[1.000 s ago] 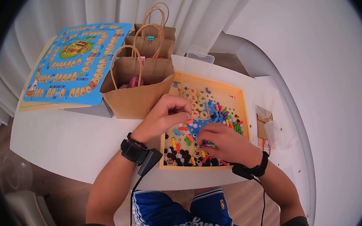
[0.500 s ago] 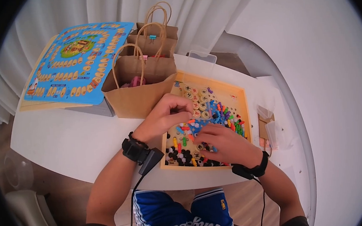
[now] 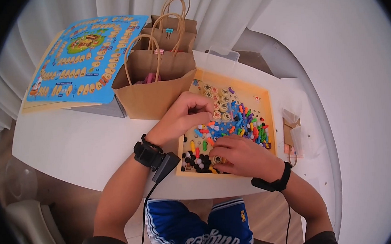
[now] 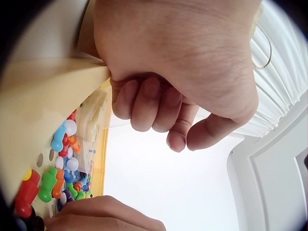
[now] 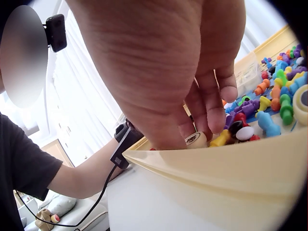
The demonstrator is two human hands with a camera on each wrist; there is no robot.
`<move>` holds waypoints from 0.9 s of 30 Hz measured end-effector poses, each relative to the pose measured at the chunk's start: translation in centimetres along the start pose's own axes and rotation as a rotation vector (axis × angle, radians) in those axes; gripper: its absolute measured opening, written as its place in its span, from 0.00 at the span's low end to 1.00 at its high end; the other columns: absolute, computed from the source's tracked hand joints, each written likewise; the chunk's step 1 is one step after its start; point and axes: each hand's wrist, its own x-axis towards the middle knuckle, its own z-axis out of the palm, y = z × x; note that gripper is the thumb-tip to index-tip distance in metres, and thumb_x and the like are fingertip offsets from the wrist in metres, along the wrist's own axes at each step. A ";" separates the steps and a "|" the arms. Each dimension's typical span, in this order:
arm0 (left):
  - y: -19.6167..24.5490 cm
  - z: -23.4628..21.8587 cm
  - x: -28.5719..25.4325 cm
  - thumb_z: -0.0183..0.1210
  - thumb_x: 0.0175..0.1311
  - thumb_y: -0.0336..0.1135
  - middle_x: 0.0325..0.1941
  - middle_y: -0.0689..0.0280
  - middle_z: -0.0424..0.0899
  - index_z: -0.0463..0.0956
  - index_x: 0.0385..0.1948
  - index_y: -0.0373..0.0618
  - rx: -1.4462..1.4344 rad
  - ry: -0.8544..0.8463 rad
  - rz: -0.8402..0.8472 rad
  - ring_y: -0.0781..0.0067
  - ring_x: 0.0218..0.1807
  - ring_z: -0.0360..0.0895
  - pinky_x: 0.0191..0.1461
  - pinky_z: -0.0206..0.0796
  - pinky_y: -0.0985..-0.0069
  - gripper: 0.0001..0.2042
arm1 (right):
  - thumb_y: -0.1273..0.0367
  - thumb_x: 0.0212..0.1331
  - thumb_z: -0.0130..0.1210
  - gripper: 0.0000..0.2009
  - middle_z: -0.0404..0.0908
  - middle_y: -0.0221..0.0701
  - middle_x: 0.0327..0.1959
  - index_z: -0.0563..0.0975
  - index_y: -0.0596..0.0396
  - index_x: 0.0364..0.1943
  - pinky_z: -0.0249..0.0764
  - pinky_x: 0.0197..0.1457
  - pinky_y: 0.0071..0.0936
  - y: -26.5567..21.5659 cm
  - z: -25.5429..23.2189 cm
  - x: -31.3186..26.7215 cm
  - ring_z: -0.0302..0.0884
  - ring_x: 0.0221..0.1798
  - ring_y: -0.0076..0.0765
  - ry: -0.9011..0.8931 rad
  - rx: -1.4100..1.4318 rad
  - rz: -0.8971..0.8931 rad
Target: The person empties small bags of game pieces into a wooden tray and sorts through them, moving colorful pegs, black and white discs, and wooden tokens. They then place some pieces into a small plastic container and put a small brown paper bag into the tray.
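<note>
A shallow wooden tray (image 3: 271, 123) holds many small coloured pegs (image 3: 241, 118) and black and white ball-headed ones (image 3: 198, 163). My right hand (image 3: 249, 157) reaches down into the tray's near part. Its thumb and fingers pinch a round Chinese chess piece (image 5: 195, 139), partly hidden by the hand. Over the tray's left side hovers my left hand (image 3: 185, 113), its fingers loosely curled with nothing seen between them. Beyond it, a clear plastic box (image 5: 248, 72) contains rows of chess pieces (image 3: 219, 102). Another round piece (image 5: 302, 103) shows at the right wrist view's edge.
Brown paper bags (image 3: 156, 95) with looped handles stand left of the tray, beside a blue game board (image 3: 85, 62) lying on a grey box. Clear plastic packaging (image 3: 295, 135) lies to the right. The white table (image 3: 69, 150) has a curved edge.
The head view has tilted slightly, moving the table scene. Purple and green pegs seen at my right fingertips earlier no longer show there; a chess piece does. My left hand keeps its pose.
</note>
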 end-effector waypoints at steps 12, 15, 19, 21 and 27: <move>0.4 0.5 0.0 0.60 0.64 0.29 0.26 0.72 0.75 0.74 0.27 0.37 -0.033 0.027 0.028 0.85 0.30 0.70 0.35 0.60 0.80 0.07 | 0.71 0.56 0.66 0.11 0.83 0.36 0.43 0.78 0.54 0.42 0.79 0.52 0.42 -0.4 -1.6 0.2 0.83 0.46 0.49 -0.021 0.113 0.129; 0.7 0.3 0.0 0.59 0.63 0.28 0.26 0.72 0.76 0.74 0.26 0.37 -0.005 0.005 0.012 0.85 0.30 0.70 0.36 0.60 0.80 0.07 | 0.71 0.56 0.66 0.11 0.83 0.36 0.39 0.77 0.55 0.40 0.79 0.47 0.40 1.3 -3.1 1.1 0.83 0.42 0.45 0.053 0.206 0.208; 0.3 0.3 0.1 0.59 0.63 0.28 0.25 0.72 0.76 0.73 0.26 0.37 0.001 -0.007 0.025 0.84 0.30 0.71 0.36 0.60 0.80 0.07 | 0.72 0.54 0.67 0.11 0.82 0.37 0.31 0.77 0.58 0.38 0.78 0.40 0.35 5.7 -5.3 3.8 0.82 0.34 0.38 0.314 0.245 0.373; -0.1 0.3 0.1 0.59 0.63 0.25 0.25 0.73 0.76 0.74 0.27 0.37 -0.039 0.017 0.009 0.86 0.30 0.68 0.36 0.60 0.80 0.05 | 0.71 0.54 0.68 0.11 0.82 0.37 0.30 0.77 0.58 0.37 0.78 0.39 0.35 7.9 -5.6 5.4 0.82 0.33 0.37 0.357 0.229 0.369; 0.3 0.2 0.0 0.58 0.64 0.25 0.24 0.73 0.75 0.74 0.27 0.36 -0.023 0.003 0.009 0.86 0.30 0.68 0.36 0.59 0.79 0.05 | 0.73 0.55 0.67 0.10 0.82 0.36 0.32 0.76 0.59 0.36 0.77 0.38 0.33 10.3 -4.2 8.6 0.82 0.33 0.35 0.346 0.169 0.266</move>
